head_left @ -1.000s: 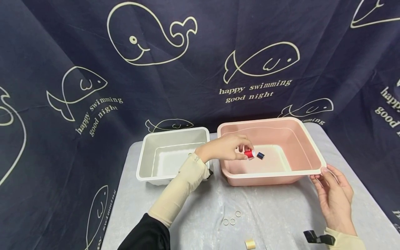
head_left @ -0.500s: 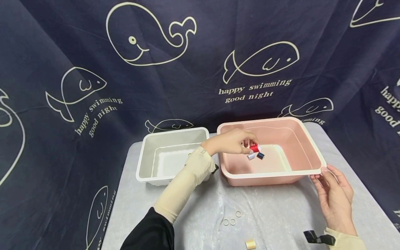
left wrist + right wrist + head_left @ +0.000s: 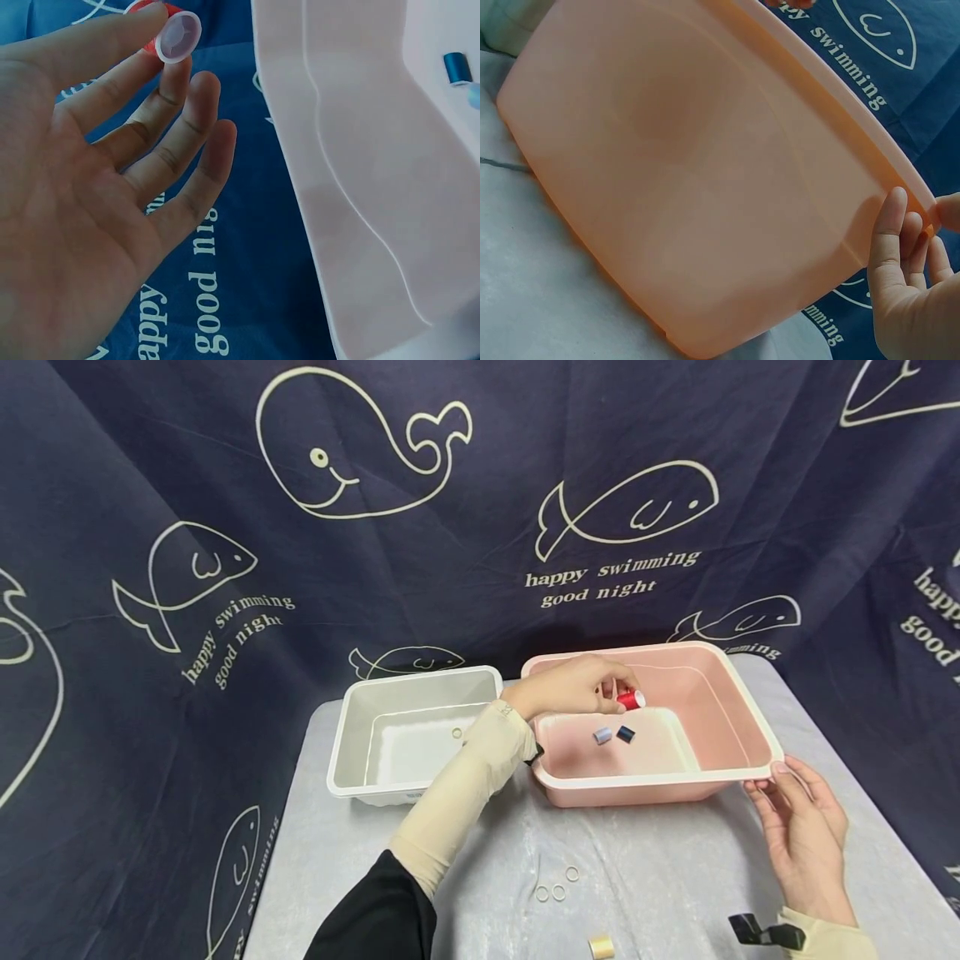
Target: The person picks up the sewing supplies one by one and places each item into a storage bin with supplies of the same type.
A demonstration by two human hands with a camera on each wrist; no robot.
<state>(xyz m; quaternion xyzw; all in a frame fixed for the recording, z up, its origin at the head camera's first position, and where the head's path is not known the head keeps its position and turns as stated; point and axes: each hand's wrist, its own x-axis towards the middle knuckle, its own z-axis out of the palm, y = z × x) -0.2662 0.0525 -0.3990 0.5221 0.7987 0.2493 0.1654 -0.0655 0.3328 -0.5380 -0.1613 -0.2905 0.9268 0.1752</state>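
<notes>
Red spool [image 3: 632, 700] is up in the left hand [image 3: 573, 683], over the pink bin [image 3: 738, 772] and lined up with its back wall (exact height I can't tell from here). Thumb and fingertips pinch it; the remaining fingers are half bent. I'd keep the pinch light, keep the spool level, and bring it low before loosening, since a round spool probably rolls if dropped. I'd also stay off the navy spool [image 3: 626, 734] at its 6 o'clock and the pale blue spool [image 3: 603, 736] at 7, both on the bin floor.

Right hand [image 3: 806, 827], at 4 o'clock, has thumb and fingers closed on the bin's near corner; worth keeping firm so the bin can't skid. White bin [image 3: 405, 756] at 9, yellow spool [image 3: 601, 947] on the table at 6.

Versus half a second back: left hand and red spool shifted toward 1–2 o'clock, pale blue spool now fully uncovered, right-hand hold unchanged.
</notes>
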